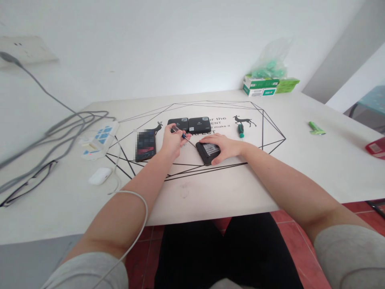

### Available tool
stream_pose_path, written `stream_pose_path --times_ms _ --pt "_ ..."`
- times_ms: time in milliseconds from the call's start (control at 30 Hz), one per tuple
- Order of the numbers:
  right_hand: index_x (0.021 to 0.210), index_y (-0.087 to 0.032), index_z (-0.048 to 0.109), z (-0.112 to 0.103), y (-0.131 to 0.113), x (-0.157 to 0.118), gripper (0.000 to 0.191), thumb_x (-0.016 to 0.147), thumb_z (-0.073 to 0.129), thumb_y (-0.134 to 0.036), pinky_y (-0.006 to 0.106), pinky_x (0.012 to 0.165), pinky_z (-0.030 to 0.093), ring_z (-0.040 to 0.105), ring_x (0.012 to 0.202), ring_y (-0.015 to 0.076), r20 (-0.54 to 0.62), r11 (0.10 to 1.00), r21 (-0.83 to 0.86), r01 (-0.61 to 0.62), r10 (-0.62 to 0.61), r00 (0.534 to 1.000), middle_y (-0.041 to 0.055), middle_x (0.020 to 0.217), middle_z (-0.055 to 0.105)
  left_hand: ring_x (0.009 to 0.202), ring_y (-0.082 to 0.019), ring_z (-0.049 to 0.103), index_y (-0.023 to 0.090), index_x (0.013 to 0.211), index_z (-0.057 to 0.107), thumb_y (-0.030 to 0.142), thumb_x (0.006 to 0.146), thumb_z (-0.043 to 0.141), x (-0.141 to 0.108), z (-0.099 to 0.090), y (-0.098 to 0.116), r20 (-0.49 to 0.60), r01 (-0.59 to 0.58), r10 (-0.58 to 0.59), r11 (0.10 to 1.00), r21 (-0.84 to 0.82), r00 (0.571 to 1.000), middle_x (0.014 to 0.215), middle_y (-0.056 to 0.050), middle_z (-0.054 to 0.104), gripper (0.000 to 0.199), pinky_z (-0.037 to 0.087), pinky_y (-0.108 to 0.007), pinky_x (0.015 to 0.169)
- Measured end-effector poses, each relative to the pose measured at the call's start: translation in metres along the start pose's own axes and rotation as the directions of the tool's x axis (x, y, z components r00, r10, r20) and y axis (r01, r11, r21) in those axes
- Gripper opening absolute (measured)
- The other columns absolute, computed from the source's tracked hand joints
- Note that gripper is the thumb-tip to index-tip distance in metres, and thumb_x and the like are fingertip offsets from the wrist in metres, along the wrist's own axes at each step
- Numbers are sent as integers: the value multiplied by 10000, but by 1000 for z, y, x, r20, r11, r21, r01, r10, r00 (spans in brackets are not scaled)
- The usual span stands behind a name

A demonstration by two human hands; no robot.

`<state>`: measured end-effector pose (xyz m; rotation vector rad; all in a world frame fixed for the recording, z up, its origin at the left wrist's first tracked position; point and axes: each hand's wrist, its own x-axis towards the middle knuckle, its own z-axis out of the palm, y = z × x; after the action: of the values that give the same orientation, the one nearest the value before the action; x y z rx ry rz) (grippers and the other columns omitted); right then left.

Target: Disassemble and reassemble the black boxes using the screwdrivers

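Observation:
My left hand [173,141] is closed around a screwdriver [188,140], whose metal shaft points right and down to the upper left corner of a black rectangular device [205,156]. That device lies on the table with a white printed label facing up. My right hand [223,147] rests over its right side, fingers along the top edge and thumb at the lower edge, gripping it. Just behind are two flat black boxes, the left box [177,121] and the right box [199,125], side by side. A green-handled screwdriver [241,131] lies beyond my right hand.
Left of my hands lie a phone [145,145], a white earbud case [100,176], a power strip [102,138], glasses [30,182] and looping cables. Green-and-white boxes [260,85] stand at the back right. A green packet [317,128] and a red object [375,148] sit far right.

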<state>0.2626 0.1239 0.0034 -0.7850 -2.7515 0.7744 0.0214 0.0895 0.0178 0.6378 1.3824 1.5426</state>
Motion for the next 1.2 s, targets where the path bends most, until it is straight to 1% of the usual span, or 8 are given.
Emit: stream_pose_path --times_ms 67,233,433,567,667,833,1000,1200 --pt "1608 -318 490 0 0 0 1084 651 900 -619 649 1316 219 387 1560 414 -1 1000 1 2 -2 1000 96 1687 473 773 -105 751 268 1273 496 1 1017 524 0 0 -1 8 8 -8 1000 -6 1000 905 23 616 371 673 -352 882" --pt "1612 -312 482 0 1 0 1092 651 895 -624 650 1311 223 393 1556 411 2 1000 -4 3 -3 1000 102 1685 472 740 -107 749 251 1267 494 -12 1026 468 3 0 -4 69 22 -22 1000 -2 997 871 31 614 358 671 -422 919" --pt "1610 -319 486 0 1 -1 1082 655 895 -622 663 1306 222 394 1552 418 2 1000 -1 9 -9 1000 99 1687 471 760 -126 758 245 1273 510 -10 998 534 5 -3 -9 113 41 -41 999 0 993 872 25 628 376 660 -471 958" --pt "1605 -328 493 0 1 -1 1076 651 897 -619 657 1307 229 403 1547 416 -1 1000 2 13 -13 1000 91 1683 479 747 -130 763 239 1267 509 -13 1002 527 6 -3 -10 117 50 -49 999 -5 992 866 21 629 367 670 -451 934" --pt "1608 -314 489 0 0 -1 1079 654 896 -613 650 1311 219 396 1553 410 8 1000 1 4 -5 1000 96 1686 474 747 -128 766 241 1264 512 -14 995 544 6 -3 -11 128 63 -61 998 -7 990 873 22 630 372 678 -428 910" --pt "1608 -298 488 1 1 0 1087 649 895 -610 651 1309 215 393 1555 409 9 1000 -8 6 -6 1000 105 1682 477 777 -145 780 242 1254 525 -8 974 596 8 -3 -13 136 76 -73 997 -15 988 892 11 642 382 672 -439 925" --pt "1607 -318 484 2 3 1 1081 651 889 -619 661 1301 226 402 1550 411 3 1000 -9 22 -22 1000 91 1677 487 772 -150 777 242 1239 531 -5 990 560 6 -2 -14 147 82 -81 997 2 986 849 20 636 352 665 -468 951" --pt "1612 -316 477 1 4 1 1076 662 881 -620 662 1295 231 416 1536 410 6 999 -19 39 -39 999 100 1675 486 742 -144 771 238 1233 527 -5 1009 521 3 -1 -13 144 86 -88 996 18 986 820 21 643 331 671 -447 933"
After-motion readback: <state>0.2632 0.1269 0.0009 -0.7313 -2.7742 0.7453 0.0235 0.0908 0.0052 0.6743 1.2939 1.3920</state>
